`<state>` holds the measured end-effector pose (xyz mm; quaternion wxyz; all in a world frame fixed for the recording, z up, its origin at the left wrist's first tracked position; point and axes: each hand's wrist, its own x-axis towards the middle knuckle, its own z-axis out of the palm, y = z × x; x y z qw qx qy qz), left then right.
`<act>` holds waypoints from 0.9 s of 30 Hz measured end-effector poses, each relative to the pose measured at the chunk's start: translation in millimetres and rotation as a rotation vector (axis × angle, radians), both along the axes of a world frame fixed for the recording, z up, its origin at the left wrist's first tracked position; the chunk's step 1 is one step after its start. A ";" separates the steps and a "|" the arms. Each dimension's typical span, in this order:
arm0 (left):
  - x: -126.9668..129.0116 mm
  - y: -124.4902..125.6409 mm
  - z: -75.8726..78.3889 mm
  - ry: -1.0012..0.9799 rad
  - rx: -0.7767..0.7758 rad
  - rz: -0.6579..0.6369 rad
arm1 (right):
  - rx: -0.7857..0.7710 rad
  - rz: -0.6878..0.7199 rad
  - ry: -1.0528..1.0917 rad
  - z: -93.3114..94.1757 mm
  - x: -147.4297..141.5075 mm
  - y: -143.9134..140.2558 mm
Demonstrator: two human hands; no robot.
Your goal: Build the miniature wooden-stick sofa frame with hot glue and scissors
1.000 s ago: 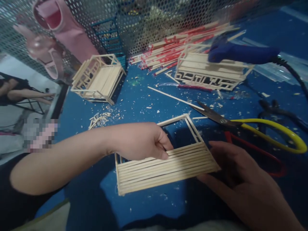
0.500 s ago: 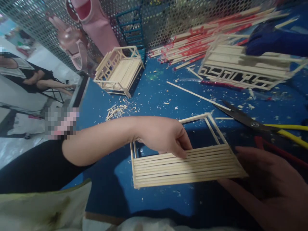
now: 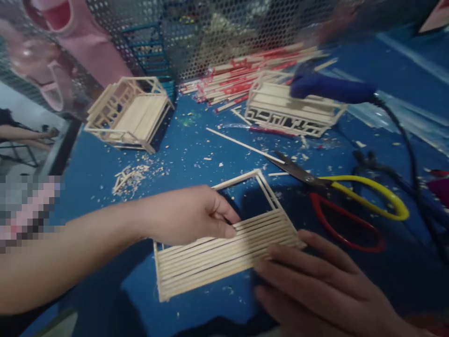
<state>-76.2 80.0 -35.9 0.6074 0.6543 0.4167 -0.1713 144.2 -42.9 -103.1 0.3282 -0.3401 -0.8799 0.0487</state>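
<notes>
A flat frame of thin wooden sticks (image 3: 217,255) lies on the blue table (image 3: 196,150), its near half filled with parallel slats and its far half a bare rectangle. My left hand (image 3: 191,215) pinches the uppermost slats near the frame's middle. My right hand (image 3: 315,285) rests with fingers spread at the frame's lower right corner, fingertips touching the slat ends.
Scissors with yellow and red handles (image 3: 351,196) lie to the right. A finished stick bench (image 3: 129,112) stands at the back left, another stick model (image 3: 291,107) with a blue glue gun (image 3: 329,86) on it at the back right. Loose sticks (image 3: 242,77) lie against the mesh wall.
My right hand has slid left onto the frame's right end. The left hand keeps its pinch on the slats. The view has swung around.
</notes>
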 end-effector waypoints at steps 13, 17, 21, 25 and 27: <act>1.1 -3.7 -4.9 0.008 -0.022 0.084 | -0.179 0.189 -0.047 13.7 -23.6 27.7; 3.0 -3.9 -4.2 -0.012 -0.025 0.095 | -0.216 0.218 -0.058 13.2 -22.4 29.2; 3.8 -4.1 -5.0 0.004 -0.032 0.101 | -0.229 0.236 -0.045 12.0 -22.4 29.1; 3.2 -4.4 -4.9 0.012 -0.015 0.102 | -0.224 0.219 -0.026 10.2 -23.0 28.2; 2.7 -4.6 -4.5 0.013 -0.008 0.099 | -0.225 0.215 -0.020 10.2 -22.9 28.1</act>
